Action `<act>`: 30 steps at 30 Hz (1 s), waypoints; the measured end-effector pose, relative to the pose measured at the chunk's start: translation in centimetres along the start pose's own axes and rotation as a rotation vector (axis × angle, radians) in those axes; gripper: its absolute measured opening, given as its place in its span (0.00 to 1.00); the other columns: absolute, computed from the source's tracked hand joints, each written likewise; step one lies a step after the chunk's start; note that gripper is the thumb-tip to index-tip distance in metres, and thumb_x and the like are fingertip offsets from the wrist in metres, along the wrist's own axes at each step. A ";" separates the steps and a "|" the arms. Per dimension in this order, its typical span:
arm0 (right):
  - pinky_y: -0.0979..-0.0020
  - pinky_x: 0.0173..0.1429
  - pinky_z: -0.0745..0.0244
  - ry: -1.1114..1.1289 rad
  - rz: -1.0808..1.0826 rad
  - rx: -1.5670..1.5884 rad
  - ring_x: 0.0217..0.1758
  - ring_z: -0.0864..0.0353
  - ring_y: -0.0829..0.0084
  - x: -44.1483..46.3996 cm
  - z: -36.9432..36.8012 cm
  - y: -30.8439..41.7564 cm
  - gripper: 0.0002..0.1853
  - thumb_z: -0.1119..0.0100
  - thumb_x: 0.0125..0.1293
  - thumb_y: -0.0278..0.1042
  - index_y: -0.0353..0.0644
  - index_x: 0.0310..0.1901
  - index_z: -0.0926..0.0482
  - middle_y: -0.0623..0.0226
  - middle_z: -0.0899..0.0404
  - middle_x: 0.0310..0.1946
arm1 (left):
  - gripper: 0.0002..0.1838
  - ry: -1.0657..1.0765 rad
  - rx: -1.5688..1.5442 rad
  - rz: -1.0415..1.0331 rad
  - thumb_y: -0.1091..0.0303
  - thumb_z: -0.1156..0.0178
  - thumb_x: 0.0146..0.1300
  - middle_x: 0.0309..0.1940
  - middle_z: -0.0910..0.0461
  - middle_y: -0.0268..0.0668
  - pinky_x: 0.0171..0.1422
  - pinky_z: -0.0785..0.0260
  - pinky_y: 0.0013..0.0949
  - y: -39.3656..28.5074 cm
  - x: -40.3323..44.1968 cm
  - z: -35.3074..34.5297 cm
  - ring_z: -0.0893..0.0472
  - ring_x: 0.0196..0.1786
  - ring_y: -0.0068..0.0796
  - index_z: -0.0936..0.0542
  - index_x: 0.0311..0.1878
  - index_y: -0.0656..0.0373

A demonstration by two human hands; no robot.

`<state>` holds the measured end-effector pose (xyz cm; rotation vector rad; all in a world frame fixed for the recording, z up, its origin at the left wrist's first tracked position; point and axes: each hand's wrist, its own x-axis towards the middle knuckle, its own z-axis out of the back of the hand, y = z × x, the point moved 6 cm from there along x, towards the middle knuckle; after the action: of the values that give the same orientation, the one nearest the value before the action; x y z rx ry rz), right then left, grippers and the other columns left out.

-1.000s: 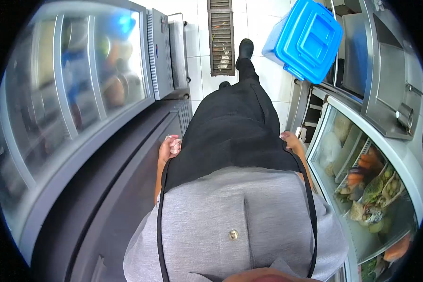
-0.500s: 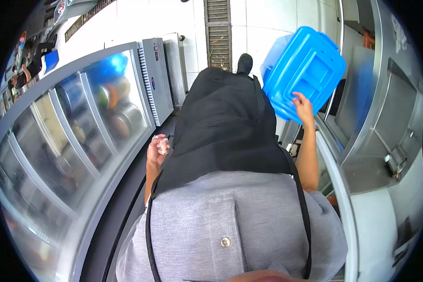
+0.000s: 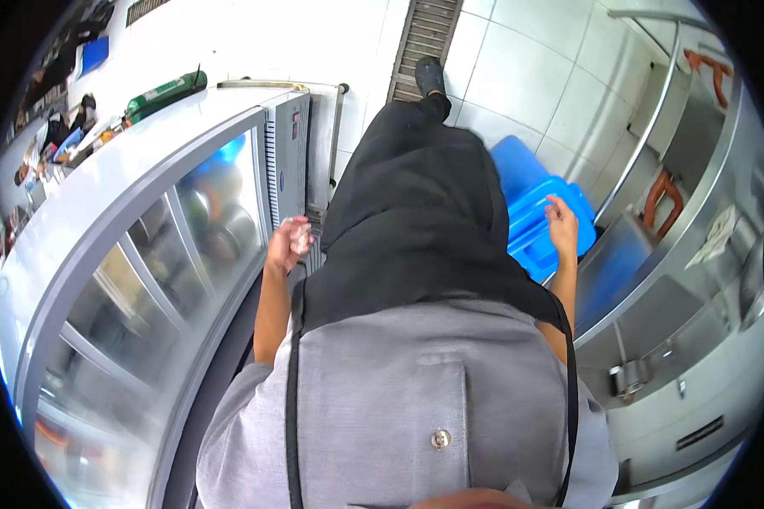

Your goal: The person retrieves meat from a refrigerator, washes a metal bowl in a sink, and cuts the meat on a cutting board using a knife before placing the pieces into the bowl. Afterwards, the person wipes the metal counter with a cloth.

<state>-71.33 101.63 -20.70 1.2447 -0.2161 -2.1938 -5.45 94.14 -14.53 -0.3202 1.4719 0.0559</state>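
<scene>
My left hand (image 3: pixel 287 244) hangs beside my dark apron, with its fingers closed around a small whitish crumpled thing (image 3: pixel 300 238). What it is made of is too small to tell; it looks like a wad of tissue or cloth. On the other side, my right hand (image 3: pixel 562 227) has its fingers loosely bent and apart, with nothing visible in them. Below that hand stands a blue plastic bin with a blue lid (image 3: pixel 579 202); the hand appears to be over the lid, not gripping it.
A glass-fronted refrigerator (image 3: pixel 157 280) lines my left side. A metal counter (image 3: pixel 662 318) with orange hooked pieces (image 3: pixel 664 204) near it runs along my right. Ahead are white floor tiles (image 3: pixel 522 68) and a drain grate (image 3: pixel 429 30). Farther left is a green cylinder (image 3: pixel 167 95).
I have stepped forward, so the blue bin now sits closer to my right leg, partly hidden by it. The whitish thing stays in my left hand. A green cylinder has come into view.
</scene>
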 end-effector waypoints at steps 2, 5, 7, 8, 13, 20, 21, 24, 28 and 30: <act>0.65 0.46 0.24 0.053 0.055 0.002 0.38 0.18 0.66 4.2 1.9 3.8 0.16 0.44 0.70 0.35 0.45 0.56 0.19 0.59 0.15 0.36 | 0.14 0.044 0.079 -0.056 0.66 0.47 0.62 0.36 0.20 0.38 0.29 0.28 0.30 -4.7 -0.2 -4.8 0.19 0.31 0.33 0.23 0.49 0.57; 0.65 0.48 0.24 0.074 0.117 -0.041 0.39 0.18 0.67 9.5 5.8 7.9 0.16 0.45 0.70 0.35 0.46 0.56 0.19 0.59 0.15 0.35 | 0.15 0.008 0.083 -0.101 0.67 0.49 0.61 0.34 0.20 0.37 0.29 0.28 0.31 -8.0 -1.9 -9.3 0.18 0.31 0.33 0.23 0.49 0.58; 0.65 0.48 0.24 0.072 0.155 -0.053 0.40 0.18 0.67 13.0 8.0 10.4 0.16 0.46 0.70 0.35 0.46 0.56 0.19 0.60 0.16 0.35 | 0.14 0.043 0.056 -0.174 0.67 0.48 0.62 0.33 0.20 0.38 0.28 0.27 0.32 -9.6 -2.5 -11.5 0.18 0.30 0.33 0.23 0.49 0.59; 0.66 0.49 0.25 0.069 0.177 -0.060 0.40 0.18 0.68 15.2 9.2 11.6 0.16 0.46 0.70 0.35 0.46 0.56 0.19 0.60 0.16 0.35 | 0.14 0.031 0.035 -0.189 0.67 0.48 0.62 0.33 0.20 0.38 0.28 0.27 0.32 -10.0 -2.5 -12.6 0.18 0.30 0.33 0.23 0.49 0.59; 0.66 0.47 0.26 0.183 0.324 -0.212 0.38 0.20 0.66 24.9 14.9 16.4 0.17 0.48 0.70 0.34 0.47 0.58 0.20 0.59 0.17 0.33 | 0.15 -0.041 -0.182 -0.307 0.61 0.46 0.67 0.35 0.20 0.38 0.30 0.27 0.30 -9.2 -2.6 -18.5 0.18 0.32 0.33 0.23 0.52 0.58; 0.66 0.42 0.27 0.250 0.436 -0.285 0.33 0.22 0.68 31.7 25.7 20.4 0.17 0.47 0.69 0.35 0.44 0.57 0.21 0.60 0.19 0.29 | 0.18 0.005 -0.540 -0.389 0.57 0.40 0.68 0.36 0.19 0.37 0.27 0.28 0.28 -5.2 -2.6 -28.7 0.18 0.33 0.33 0.24 0.55 0.55; 0.69 0.42 0.29 0.242 0.381 -0.321 0.33 0.24 0.72 32.4 27.4 20.2 0.18 0.46 0.68 0.35 0.43 0.58 0.20 0.65 0.22 0.28 | 0.17 0.014 -0.585 -0.405 0.58 0.40 0.68 0.36 0.20 0.37 0.26 0.28 0.28 -4.9 -2.5 -29.7 0.18 0.33 0.33 0.25 0.55 0.55; 0.67 0.39 0.28 0.200 0.404 -0.397 0.32 0.23 0.71 35.4 30.5 18.2 0.19 0.44 0.66 0.35 0.41 0.57 0.20 0.64 0.19 0.29 | 0.18 0.000 -0.680 -0.433 0.61 0.40 0.68 0.35 0.20 0.37 0.24 0.28 0.28 -3.9 -2.3 -32.2 0.18 0.31 0.33 0.26 0.58 0.54; 0.73 0.38 0.30 0.270 0.337 -0.404 0.32 0.25 0.78 39.5 31.2 13.8 0.19 0.44 0.66 0.33 0.40 0.57 0.21 0.72 0.25 0.28 | 0.24 -0.025 -0.729 -0.466 0.63 0.41 0.68 0.34 0.20 0.38 0.24 0.27 0.27 -3.3 -1.8 -34.2 0.18 0.29 0.31 0.31 0.66 0.52; 0.73 0.36 0.30 0.293 0.354 -0.392 0.32 0.25 0.78 40.6 30.3 13.2 0.19 0.44 0.66 0.32 0.40 0.57 0.21 0.72 0.26 0.28 | 0.28 -0.006 -0.712 -0.502 0.64 0.42 0.68 0.33 0.20 0.38 0.23 0.27 0.27 -3.6 -0.9 -34.3 0.18 0.30 0.31 0.34 0.71 0.49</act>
<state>-106.15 63.27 -28.14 1.1802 0.1037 -1.6331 -37.91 82.37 -15.27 -1.2552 1.2872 0.1762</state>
